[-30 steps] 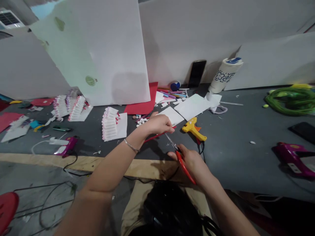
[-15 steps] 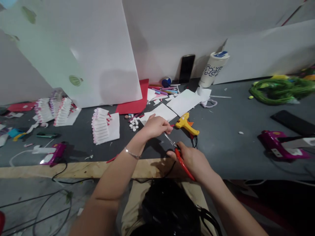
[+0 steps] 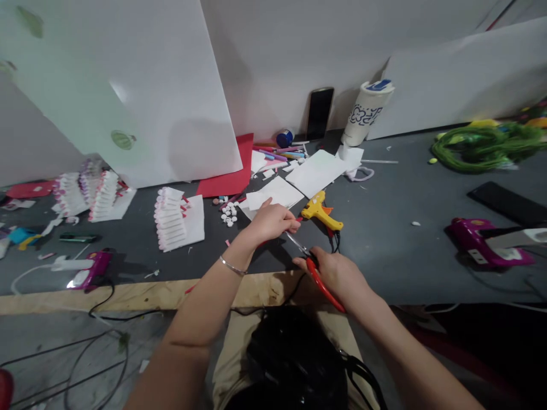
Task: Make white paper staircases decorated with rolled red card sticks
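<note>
My right hand (image 3: 335,273) is wrapped around red-handled pliers (image 3: 320,283), whose long, thin metal nose points up and left. The nose tip reaches the fingers of my left hand (image 3: 276,222), which are pinched together. A thin red strip (image 3: 299,219) shows at those fingertips, and more red shows under the palm; its full shape is hidden. Just right of my left hand lies a yellow glue gun (image 3: 321,210). White paper sheets (image 3: 276,195) lie beyond my fingers, with small white round pieces (image 3: 229,214) to the left.
A fan of white sticks with pink tips (image 3: 171,222) lies on a white card. Purple power strips stand left (image 3: 96,267) and right (image 3: 487,242). At the back are a phone (image 3: 319,113), a white tumbler (image 3: 367,114), and green cord (image 3: 482,148). A wooden edge (image 3: 149,293) runs along the front.
The view has shifted slightly. More of the red strip shows below my left hand. The pliers' tip stays at my left fingers, and both hands keep their grip.
</note>
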`<act>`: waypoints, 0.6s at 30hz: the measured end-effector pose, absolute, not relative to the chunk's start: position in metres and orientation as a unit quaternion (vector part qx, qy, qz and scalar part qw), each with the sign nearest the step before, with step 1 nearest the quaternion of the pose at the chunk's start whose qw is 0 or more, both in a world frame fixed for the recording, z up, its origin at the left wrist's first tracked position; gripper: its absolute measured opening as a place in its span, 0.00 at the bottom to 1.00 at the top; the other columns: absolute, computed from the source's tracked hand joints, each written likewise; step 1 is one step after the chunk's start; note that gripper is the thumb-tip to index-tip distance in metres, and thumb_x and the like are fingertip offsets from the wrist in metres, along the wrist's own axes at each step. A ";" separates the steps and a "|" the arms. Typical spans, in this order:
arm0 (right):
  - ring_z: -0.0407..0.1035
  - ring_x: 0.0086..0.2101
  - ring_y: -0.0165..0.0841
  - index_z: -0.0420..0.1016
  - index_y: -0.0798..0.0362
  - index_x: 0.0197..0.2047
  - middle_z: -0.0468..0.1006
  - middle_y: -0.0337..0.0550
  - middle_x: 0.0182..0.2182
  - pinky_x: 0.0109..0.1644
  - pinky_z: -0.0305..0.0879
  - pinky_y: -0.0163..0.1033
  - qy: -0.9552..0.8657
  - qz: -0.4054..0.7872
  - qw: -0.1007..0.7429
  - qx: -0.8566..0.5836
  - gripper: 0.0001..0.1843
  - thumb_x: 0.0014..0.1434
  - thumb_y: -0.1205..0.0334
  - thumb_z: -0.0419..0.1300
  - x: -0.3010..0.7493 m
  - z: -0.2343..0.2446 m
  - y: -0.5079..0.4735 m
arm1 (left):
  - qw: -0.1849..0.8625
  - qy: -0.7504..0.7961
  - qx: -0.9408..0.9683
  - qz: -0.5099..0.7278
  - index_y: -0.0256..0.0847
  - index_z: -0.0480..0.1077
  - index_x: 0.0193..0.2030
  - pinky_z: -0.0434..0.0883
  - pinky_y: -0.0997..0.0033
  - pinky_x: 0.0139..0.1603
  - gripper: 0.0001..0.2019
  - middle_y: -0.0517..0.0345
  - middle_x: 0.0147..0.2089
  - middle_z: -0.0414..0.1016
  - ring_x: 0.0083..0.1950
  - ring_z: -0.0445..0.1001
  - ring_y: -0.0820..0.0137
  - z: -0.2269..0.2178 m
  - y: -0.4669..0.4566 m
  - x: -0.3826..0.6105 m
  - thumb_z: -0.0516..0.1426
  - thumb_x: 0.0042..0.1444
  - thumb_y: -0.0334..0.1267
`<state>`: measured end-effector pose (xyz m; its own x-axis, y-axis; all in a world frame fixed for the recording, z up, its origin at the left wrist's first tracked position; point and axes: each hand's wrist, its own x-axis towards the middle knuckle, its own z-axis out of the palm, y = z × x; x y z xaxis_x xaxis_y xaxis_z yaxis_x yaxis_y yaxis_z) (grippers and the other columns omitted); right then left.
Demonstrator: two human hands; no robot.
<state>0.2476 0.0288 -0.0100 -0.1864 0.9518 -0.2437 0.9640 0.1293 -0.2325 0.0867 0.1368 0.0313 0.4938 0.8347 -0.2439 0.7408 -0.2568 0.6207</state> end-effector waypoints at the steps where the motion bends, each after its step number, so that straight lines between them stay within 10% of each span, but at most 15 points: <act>1: 0.77 0.29 0.44 0.72 0.53 0.40 0.80 0.53 0.26 0.27 0.58 0.36 0.751 -0.169 0.022 0.638 0.29 0.66 0.38 0.43 0.248 -0.010 0.029 | 0.348 0.498 0.792 0.067 0.42 0.76 0.23 0.33 0.52 0.72 0.12 0.65 0.28 0.80 0.35 0.77 0.71 0.030 0.136 0.087 0.56 0.55 0.39; 18: 0.77 0.29 0.41 0.71 0.48 0.44 0.80 0.45 0.27 0.26 0.55 0.36 0.750 -0.218 0.041 0.623 0.22 0.62 0.40 0.50 0.282 0.009 0.015 | 0.466 0.409 0.751 0.228 0.45 0.80 0.34 0.58 0.64 0.65 0.11 0.60 0.40 0.83 0.48 0.76 0.69 0.033 0.125 0.069 0.57 0.58 0.45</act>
<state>0.2815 0.0149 0.0094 -0.2195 0.9168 -0.3335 0.9530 0.1282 -0.2747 0.0693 0.1251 0.0331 0.5621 0.8262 -0.0382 0.4017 -0.2324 0.8858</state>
